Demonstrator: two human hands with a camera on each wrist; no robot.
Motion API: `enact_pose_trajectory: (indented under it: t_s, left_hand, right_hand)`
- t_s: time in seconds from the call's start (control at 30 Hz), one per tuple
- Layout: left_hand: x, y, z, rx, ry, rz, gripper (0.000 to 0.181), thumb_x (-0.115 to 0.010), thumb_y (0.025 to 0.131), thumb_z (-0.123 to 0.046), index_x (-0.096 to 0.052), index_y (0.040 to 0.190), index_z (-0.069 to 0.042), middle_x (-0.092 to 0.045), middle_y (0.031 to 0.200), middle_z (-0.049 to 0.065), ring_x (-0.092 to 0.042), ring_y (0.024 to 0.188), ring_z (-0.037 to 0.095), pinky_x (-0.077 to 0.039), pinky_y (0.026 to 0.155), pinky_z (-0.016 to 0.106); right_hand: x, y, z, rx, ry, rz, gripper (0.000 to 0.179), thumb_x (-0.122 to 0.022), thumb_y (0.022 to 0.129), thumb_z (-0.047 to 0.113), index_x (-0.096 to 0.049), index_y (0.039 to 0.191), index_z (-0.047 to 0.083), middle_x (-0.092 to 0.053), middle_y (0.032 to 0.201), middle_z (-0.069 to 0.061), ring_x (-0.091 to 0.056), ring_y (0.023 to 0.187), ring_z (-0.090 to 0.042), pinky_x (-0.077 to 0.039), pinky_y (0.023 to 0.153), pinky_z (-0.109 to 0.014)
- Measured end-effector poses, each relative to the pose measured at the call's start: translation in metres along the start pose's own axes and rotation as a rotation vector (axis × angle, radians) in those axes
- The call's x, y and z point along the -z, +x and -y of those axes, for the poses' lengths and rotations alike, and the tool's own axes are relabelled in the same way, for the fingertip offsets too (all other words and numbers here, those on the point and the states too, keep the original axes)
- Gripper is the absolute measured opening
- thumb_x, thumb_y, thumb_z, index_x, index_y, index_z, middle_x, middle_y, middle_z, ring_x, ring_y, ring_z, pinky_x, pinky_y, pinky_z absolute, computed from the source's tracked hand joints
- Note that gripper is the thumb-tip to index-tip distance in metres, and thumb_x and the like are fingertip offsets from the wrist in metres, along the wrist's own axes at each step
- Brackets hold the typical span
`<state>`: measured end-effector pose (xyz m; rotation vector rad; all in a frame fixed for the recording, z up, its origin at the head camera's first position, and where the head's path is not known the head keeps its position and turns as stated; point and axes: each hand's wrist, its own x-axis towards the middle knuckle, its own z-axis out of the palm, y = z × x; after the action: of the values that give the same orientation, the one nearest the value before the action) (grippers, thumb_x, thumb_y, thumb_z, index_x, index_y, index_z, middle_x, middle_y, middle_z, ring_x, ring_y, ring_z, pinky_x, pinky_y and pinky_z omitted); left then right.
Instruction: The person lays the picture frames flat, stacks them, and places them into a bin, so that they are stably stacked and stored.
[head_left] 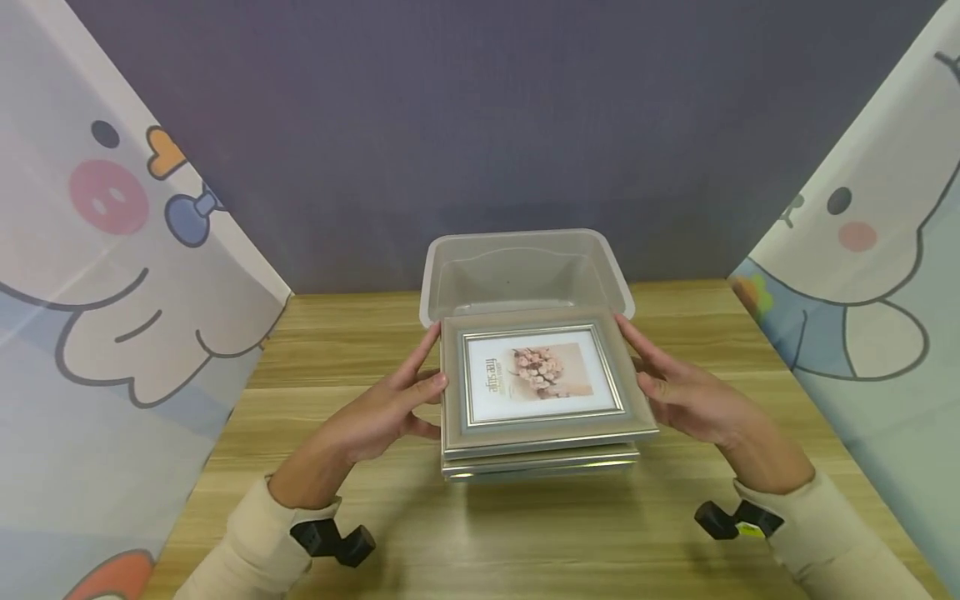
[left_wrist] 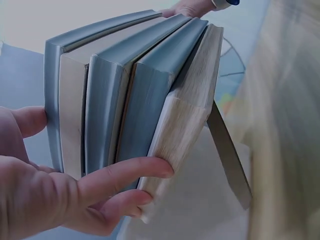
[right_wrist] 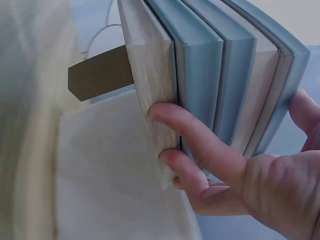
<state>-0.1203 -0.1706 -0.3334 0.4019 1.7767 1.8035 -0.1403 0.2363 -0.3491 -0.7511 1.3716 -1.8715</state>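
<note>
Both hands hold a stack of several picture frames above the table, one at each side. The top picture frame is champagne-silver, with a print of pink flowers under its pane. My left hand grips the left side, thumb near the top frame and fingers reaching the lowest one. On the opposite side my right hand grips likewise. Blue-grey and whitish frame edges alternate in the left wrist view. A flat dark stand leg juts from the lowest frame in the right wrist view. The stack partly hides a light grey plastic bin behind it.
The bin stands on a wood-grain table against a dark grey back panel. Cartoon-printed side panels flank the table left and right. Small black devices are strapped to both wrists.
</note>
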Motion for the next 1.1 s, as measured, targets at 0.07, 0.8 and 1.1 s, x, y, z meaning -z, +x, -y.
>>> enact_pose_trajectory:
  t_s: [0.07, 0.8, 1.1]
  left_hand:
    - [0.000, 0.000, -0.009, -0.011, 0.015, 0.000, 0.076, -0.048, 0.108, -0.034, 0.005, 0.159, -0.054, -0.020, 0.163, 0.024, -0.051, 0.129, 0.033, -0.055, 0.094, 0.062]
    - [0.022, 0.031, -0.087, -0.102, 0.102, -0.081, 0.069, -0.038, 0.110, -0.027, 0.003, 0.160, -0.051, -0.037, 0.151, 0.024, -0.067, 0.103, 0.023, -0.060, 0.081, 0.053]
    - [0.025, 0.030, -0.096, -0.050, 0.081, -0.101, 0.068, -0.038, 0.110, -0.030, 0.004, 0.158, -0.055, -0.040, 0.148, 0.026, -0.067, 0.101, 0.024, -0.059, 0.083, 0.054]
  right_hand:
    - [-0.002, 0.001, 0.008, 0.014, -0.006, 0.003, 0.079, -0.041, 0.110, 0.018, 0.015, 0.160, 0.042, 0.025, 0.158, -0.029, -0.049, 0.139, -0.019, -0.051, 0.107, -0.040]
    - [0.019, 0.043, 0.089, 0.084, -0.055, 0.078, 0.073, -0.035, 0.111, 0.015, 0.009, 0.162, 0.042, -0.015, 0.164, 0.001, -0.061, 0.128, -0.017, -0.057, 0.098, -0.033]
    - [0.021, 0.050, 0.094, 0.097, -0.021, 0.143, 0.072, -0.030, 0.111, 0.010, 0.011, 0.162, 0.040, -0.024, 0.162, 0.000, -0.064, 0.125, -0.019, -0.057, 0.098, -0.033]
